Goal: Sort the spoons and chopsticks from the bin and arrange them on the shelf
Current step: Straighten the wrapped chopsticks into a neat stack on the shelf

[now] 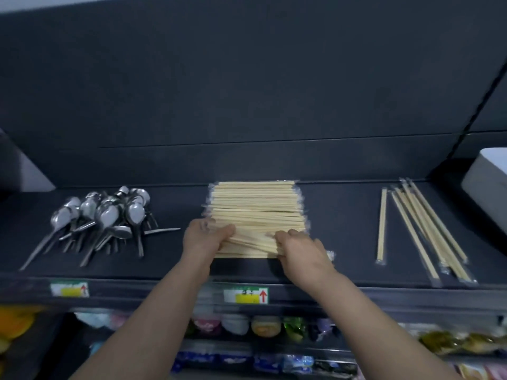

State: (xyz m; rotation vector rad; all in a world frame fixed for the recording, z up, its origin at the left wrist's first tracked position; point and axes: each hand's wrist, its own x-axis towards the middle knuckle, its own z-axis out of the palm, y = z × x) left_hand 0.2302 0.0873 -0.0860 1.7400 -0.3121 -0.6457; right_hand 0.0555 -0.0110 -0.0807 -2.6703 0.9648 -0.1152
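A wide stack of wrapped wooden chopsticks (255,207) lies crosswise in the middle of the dark shelf (343,229). My left hand (204,237) presses on the stack's near left corner, its fingers curled over the sticks. My right hand (299,248) rests on the near right part, fingers bent onto the front chopsticks. A heap of metal spoons (107,218) lies at the shelf's left. Several longer wrapped chopsticks (422,231) lie lengthwise at the right, one pair (382,223) apart from the rest.
A grey-white bin (488,182) sits at the far right of the shelf. Price labels (247,295) are fixed on the shelf's front edge. Lower shelves hold packaged goods (263,327). A dark back panel rises behind the shelf.
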